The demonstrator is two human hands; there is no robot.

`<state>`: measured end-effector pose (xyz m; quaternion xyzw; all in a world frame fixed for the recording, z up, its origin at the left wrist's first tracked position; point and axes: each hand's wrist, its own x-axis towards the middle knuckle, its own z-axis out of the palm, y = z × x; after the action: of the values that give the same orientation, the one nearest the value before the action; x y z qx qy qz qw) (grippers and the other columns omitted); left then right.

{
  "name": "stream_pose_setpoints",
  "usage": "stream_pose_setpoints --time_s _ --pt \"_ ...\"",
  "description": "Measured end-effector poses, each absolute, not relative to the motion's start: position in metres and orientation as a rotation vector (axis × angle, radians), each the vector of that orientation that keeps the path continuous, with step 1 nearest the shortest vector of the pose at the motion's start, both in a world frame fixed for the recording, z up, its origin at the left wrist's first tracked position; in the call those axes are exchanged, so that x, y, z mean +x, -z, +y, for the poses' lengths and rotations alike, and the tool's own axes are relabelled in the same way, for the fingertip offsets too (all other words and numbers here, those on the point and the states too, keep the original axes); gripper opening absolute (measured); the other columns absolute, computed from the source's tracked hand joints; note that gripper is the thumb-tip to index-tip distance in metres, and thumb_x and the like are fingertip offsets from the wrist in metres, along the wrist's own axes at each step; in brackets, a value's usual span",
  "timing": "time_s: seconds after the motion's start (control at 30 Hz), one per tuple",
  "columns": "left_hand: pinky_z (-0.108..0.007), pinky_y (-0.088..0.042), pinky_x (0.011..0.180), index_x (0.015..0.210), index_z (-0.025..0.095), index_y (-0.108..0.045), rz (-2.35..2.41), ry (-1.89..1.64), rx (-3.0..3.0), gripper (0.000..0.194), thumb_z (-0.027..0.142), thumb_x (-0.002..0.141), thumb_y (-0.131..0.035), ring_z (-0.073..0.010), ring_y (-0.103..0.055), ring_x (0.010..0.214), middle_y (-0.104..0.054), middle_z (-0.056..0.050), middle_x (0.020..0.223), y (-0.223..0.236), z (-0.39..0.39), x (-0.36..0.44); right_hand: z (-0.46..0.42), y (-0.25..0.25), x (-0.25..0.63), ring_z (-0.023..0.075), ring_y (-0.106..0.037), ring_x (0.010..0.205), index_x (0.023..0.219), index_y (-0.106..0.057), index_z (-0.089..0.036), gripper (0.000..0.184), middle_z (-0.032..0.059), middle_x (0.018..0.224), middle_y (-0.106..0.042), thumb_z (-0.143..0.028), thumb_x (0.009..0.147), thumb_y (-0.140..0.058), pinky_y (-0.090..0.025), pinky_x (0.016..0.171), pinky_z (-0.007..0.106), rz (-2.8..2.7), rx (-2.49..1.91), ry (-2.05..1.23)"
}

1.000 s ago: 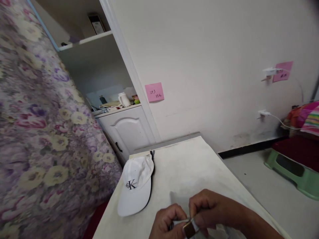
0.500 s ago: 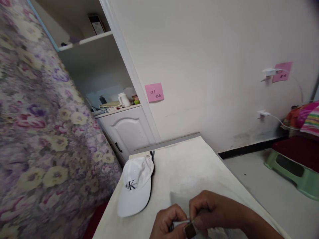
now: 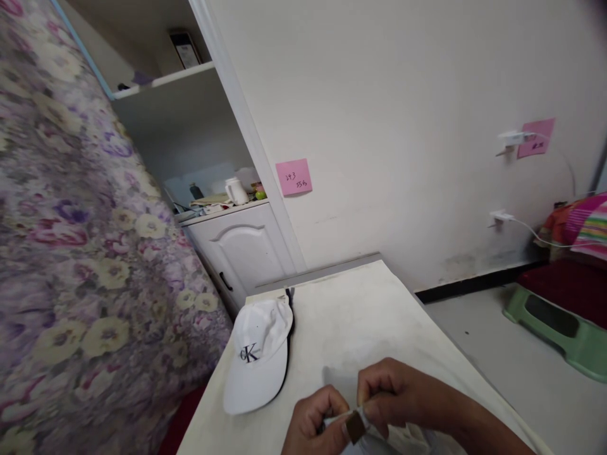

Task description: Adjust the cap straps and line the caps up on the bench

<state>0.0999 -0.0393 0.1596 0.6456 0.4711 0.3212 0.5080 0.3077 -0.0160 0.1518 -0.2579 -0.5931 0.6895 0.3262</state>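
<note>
Low in the head view, both of my hands pinch a light grey cloth item, its folds (image 3: 415, 440) spilling out under my right wrist. My left hand (image 3: 317, 422) grips it with thumb and curled fingers, the thumb beside a small brown square patch (image 3: 355, 427). Close by on the right, the thumb and fingertips of my right hand (image 3: 398, 393) are closed on the cloth's edge. Most of the item lies below the frame, so its kind is unclear. A white cap (image 3: 260, 354) with black CK letters rests on the table to the left of my hands, untouched.
The pale-covered table (image 3: 351, 316) reaches to the wall. A flowered curtain (image 3: 95, 253) hangs at left beside a white cabinet (image 3: 246, 246) with shelves. On the right stand a green stool (image 3: 545, 322) and plugged-in chargers (image 3: 502, 217). A pink note (image 3: 294, 177) is on the wall.
Both hands have shifted slightly, the right a little up and left. The brown patch has turned and moved slightly up and left, and more cloth shows between the hands. The cap stays put.
</note>
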Motion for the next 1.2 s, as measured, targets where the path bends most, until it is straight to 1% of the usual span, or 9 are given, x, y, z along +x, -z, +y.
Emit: stream_pose_setpoints --time_s 0.13,0.27,0.37,0.5,0.63,0.73,0.87,1.07,1.2 --pt "-0.026 -0.029 0.058 0.061 0.02 -0.052 1.088 -0.883 1.564 0.053 0.069 0.069 -0.07 -0.0121 -0.034 0.059 -0.044 0.005 0.057 -0.148 -0.03 0.094 -0.015 -0.152 0.304 0.0069 -0.04 0.042 0.071 -0.064 -0.016 0.02 -0.0048 0.052 -0.06 -0.034 0.07 -0.073 -0.025 0.044 0.021 -1.476 -0.693 -1.79" --pt "-0.026 -0.029 0.058 0.061 0.02 -0.053 1.053 -0.896 1.481 0.053 0.069 0.066 -0.074 -0.0116 -0.033 0.057 -0.043 0.006 0.056 -0.146 -0.029 0.091 -0.015 -0.153 0.302 0.0065 -0.041 0.044 0.071 -0.063 -0.016 0.024 -0.0036 0.054 -0.061 -0.036 0.071 -0.075 -0.027 0.045 0.02 -1.431 -0.682 -1.774" --pt "-0.026 -0.028 0.058 0.062 0.019 -0.055 1.058 -0.923 1.377 0.052 0.065 0.064 -0.078 -0.0118 -0.036 0.059 -0.047 0.004 0.057 -0.15 -0.033 0.094 -0.015 -0.154 0.301 0.0058 -0.041 0.045 0.07 -0.062 -0.015 0.032 -0.0031 0.056 -0.061 -0.043 0.071 -0.077 -0.028 0.045 0.02 -1.355 -0.653 -1.796" --pt "-0.026 -0.027 0.058 0.062 0.018 -0.057 1.052 -0.987 1.27 0.048 0.059 0.062 -0.083 -0.0113 -0.036 0.059 -0.049 0.004 0.058 -0.153 -0.036 0.097 -0.016 -0.155 0.297 0.0052 -0.041 0.041 0.071 -0.06 -0.016 0.038 -0.0032 0.055 -0.061 -0.049 0.07 -0.079 -0.026 0.043 0.02 -1.292 -0.671 -1.841" --pt "-0.025 -0.026 0.057 0.061 0.018 -0.056 1.04 -0.991 1.283 0.05 0.06 0.06 -0.083 -0.0105 -0.034 0.057 -0.046 0.005 0.055 -0.146 -0.031 0.094 -0.017 -0.154 0.294 0.0054 -0.043 0.041 0.07 -0.059 -0.016 0.039 -0.0024 0.055 -0.062 -0.05 0.068 -0.079 -0.026 0.043 0.02 -1.284 -0.664 -1.859" --pt "-0.025 -0.027 0.057 0.059 0.018 -0.055 1.032 -0.976 1.345 0.05 0.061 0.061 -0.082 -0.0102 -0.033 0.056 -0.043 0.006 0.053 -0.139 -0.027 0.092 -0.017 -0.151 0.292 0.0051 -0.041 0.04 0.07 -0.061 -0.016 0.036 -0.0027 0.054 -0.061 -0.047 0.069 -0.078 -0.025 0.043 0.02 -1.285 -0.641 -1.867" --pt "-0.025 -0.028 0.057 0.061 0.018 -0.056 1.022 -0.969 1.355 0.049 0.061 0.063 -0.08 -0.0107 -0.034 0.056 -0.046 0.005 0.055 -0.135 -0.026 0.09 -0.017 -0.148 0.291 0.005 -0.041 0.039 0.071 -0.062 -0.015 0.034 -0.0026 0.053 -0.062 -0.045 0.069 -0.078 -0.023 0.042 0.021 -1.262 -0.642 -1.883" --pt "-0.025 -0.029 0.057 0.06 0.018 -0.058 1.019 -0.98 1.4 0.048 0.06 0.065 -0.079 -0.0104 -0.032 0.055 -0.043 0.006 0.054 -0.134 -0.025 0.088 -0.017 -0.146 0.289 0.0043 -0.04 0.037 0.069 -0.061 -0.015 0.034 -0.0033 0.052 -0.062 -0.045 0.069 -0.077 -0.017 0.042 0.023 -1.251 -0.64 -1.92" --pt "-0.025 -0.03 0.056 0.059 0.018 -0.058 1.029 -0.983 1.426 0.048 0.062 0.065 -0.078 -0.0112 -0.034 0.056 -0.045 0.005 0.055 -0.132 -0.024 0.088 -0.016 -0.144 0.287 0.0039 -0.04 0.037 0.07 -0.062 -0.015 0.033 -0.0036 0.051 -0.062 -0.044 0.069 -0.077 -0.015 0.042 0.023 -1.247 -0.639 -1.931"
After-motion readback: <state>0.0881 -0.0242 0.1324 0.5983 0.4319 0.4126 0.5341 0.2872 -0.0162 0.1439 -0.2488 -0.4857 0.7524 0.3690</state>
